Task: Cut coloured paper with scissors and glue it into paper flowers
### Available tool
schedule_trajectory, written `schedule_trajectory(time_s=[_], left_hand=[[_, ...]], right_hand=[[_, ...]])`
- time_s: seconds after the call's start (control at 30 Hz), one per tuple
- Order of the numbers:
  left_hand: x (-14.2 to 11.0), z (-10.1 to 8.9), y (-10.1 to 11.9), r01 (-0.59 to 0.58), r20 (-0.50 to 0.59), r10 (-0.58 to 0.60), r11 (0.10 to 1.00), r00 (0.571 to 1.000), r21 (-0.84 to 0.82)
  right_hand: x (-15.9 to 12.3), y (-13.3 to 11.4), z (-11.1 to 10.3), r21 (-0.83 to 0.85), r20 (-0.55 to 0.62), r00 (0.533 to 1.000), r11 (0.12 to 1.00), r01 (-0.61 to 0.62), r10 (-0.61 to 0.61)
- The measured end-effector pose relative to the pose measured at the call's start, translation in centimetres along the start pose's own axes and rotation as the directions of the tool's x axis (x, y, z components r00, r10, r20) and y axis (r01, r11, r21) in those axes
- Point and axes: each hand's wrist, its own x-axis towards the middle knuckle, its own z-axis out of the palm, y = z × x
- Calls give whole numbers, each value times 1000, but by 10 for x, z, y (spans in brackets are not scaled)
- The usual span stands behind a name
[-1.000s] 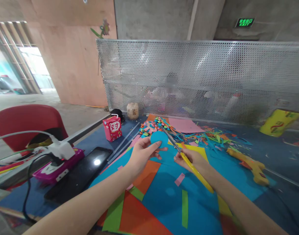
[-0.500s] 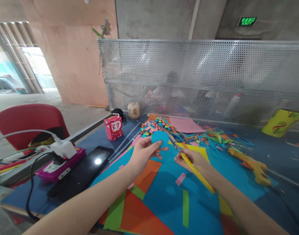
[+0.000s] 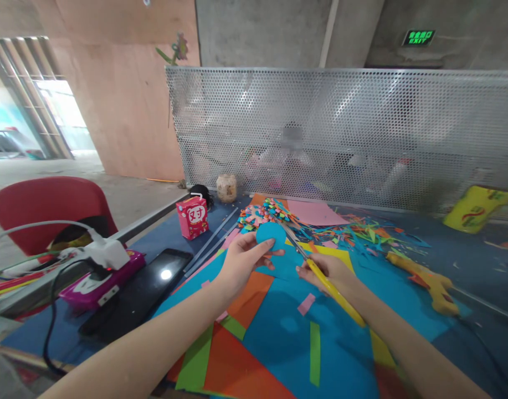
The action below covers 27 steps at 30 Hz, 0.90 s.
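Between the thumb and fingers of my left hand [image 3: 246, 260] is a round blue paper disc [image 3: 270, 235], held up over the table. My right hand [image 3: 326, 271] is closed on a pair of scissors [image 3: 331, 288] with yellow handles. Their metal blades point up and left, close to the disc's right edge; I cannot tell whether they touch it. Under both hands lie blue sheets of paper [image 3: 278, 349], orange paper [image 3: 237, 366] and green strips [image 3: 314, 354]. A small pink paper piece [image 3: 306, 304] rests on the blue sheet below my right hand.
Colourful paper scraps [image 3: 270, 213] are heaped behind my hands. A yellow glue gun [image 3: 428, 282] lies at right. On the left are a pink drink carton [image 3: 192, 218], a black phone [image 3: 137, 293] and a purple power strip [image 3: 102, 282]. A perforated metal screen [image 3: 340, 133] borders the table's back.
The view has shifted very slightly. Both hands, the blue disc and the scissors keep nearly the same positions.
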Motion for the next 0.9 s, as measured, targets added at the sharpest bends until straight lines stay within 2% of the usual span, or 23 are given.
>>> schedule_trajectory(time_s=[0.37,0.67,0.9], left_hand=[[0,0,1,-2,-9,2,1000,1000,-10],[1,-1,2,2,-32,-3,1000,999,-26],[1,0,2,-11,-67,10,1000,998,-6]], right_hand=[[0,-2,0,-93,60,998,995,-29,35],[-5,-22,-4,-121,57,993,988,-94,101],[-6,-23,-4,-107,20,991,986,-131,134]])
